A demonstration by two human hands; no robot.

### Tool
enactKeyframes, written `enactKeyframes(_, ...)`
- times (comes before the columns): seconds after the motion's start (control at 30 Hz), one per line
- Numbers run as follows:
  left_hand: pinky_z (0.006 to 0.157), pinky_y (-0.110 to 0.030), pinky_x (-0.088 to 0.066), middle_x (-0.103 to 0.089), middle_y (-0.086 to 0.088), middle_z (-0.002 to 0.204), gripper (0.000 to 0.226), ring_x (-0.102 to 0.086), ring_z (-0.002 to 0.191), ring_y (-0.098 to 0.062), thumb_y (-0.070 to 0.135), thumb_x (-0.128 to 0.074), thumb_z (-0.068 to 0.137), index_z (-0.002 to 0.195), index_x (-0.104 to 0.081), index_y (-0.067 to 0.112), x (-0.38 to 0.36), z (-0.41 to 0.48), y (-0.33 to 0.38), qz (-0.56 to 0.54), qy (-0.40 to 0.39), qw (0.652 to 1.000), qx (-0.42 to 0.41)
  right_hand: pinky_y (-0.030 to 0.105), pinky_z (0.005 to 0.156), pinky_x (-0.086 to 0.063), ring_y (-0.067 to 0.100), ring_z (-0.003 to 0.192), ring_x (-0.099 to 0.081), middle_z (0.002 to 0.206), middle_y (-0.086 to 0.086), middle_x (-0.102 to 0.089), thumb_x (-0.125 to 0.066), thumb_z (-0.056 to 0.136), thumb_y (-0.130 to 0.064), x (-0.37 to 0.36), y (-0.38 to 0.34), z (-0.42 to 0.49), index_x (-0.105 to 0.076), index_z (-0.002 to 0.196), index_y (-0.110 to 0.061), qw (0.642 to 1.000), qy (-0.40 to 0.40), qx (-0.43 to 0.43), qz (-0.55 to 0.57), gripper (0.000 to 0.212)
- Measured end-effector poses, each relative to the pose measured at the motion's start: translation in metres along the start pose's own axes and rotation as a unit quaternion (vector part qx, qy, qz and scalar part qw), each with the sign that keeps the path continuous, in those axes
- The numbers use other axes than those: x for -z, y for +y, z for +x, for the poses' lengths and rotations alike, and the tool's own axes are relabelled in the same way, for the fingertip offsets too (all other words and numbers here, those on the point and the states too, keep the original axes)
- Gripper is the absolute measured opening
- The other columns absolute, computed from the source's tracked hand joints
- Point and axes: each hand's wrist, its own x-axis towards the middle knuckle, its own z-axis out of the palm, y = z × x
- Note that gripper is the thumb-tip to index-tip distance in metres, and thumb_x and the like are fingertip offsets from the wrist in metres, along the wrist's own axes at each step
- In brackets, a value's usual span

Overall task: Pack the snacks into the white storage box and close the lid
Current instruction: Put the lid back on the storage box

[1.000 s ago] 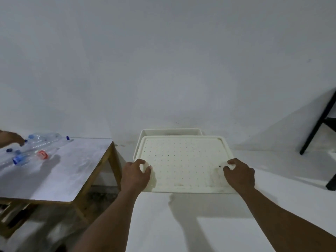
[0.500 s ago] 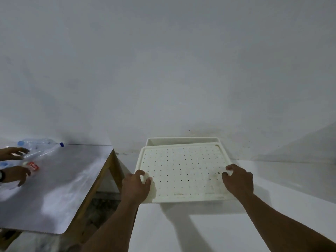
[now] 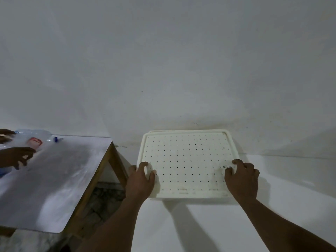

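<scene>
Lid of white perforated plastic (image 3: 185, 160): likely light, stiff, slick. Left hand (image 3: 141, 180) and right hand (image 3: 242, 179) at near corners, fingers curled onto it. Best gripped at edges, kept level.

At 9 o'clock stands a bench (image 3: 54, 179) with a pale grey top and wooden legs. At its far left end lie clear plastic bottles (image 3: 34, 133), one with a red label (image 3: 35, 141) and one with a blue cap (image 3: 56, 139), and another person's hand (image 3: 17, 157) is just beside them. A plain white wall (image 3: 163, 60) fills 12 o'clock, a second, white bench (image 3: 291, 206) spreads from 6 to 3 o'clock, and dark stony floor (image 3: 101, 200) shows at 7 o'clock between the two.
</scene>
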Motion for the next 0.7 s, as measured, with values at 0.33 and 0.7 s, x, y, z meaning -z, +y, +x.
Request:
enactKeyframes(0.33, 0.073, -0.034, -0.058, -0.048, -0.005, 0.128, 0.041, -0.061, 0.102, -0.024, 0.056, -0.046, 0.093, 0.128, -0.043, 0.035, -0.014, 0.0, 0.002, 0.067, 0.028, 0.997, -0.03, 0.042, 0.072, -0.049, 0.041, 0.093, -0.056, 0.098, 0.018, -0.063, -0.066, 0.079, -0.022, -0.003, 0.005, 0.009, -0.068, 0.111, -0.015, 0.996, -0.014, 0.022, -0.084, 0.033)
enactKeyframes(0.7, 0.076, -0.039, -0.058, -0.044, -0.01, 0.131, 0.043, -0.062, 0.103, -0.028, 0.051, -0.034, 0.097, 0.137, -0.032, 0.035, -0.026, 0.038, 0.009, 0.11, -0.006, 0.993, -0.049, 0.046, 0.074, -0.051, 0.041, 0.102, -0.055, 0.115, 0.022, -0.059, -0.058, 0.082, -0.023, -0.033, 0.001, 0.035, -0.061, 0.123, -0.013, 0.99, -0.046, 0.042, -0.128, 0.042)
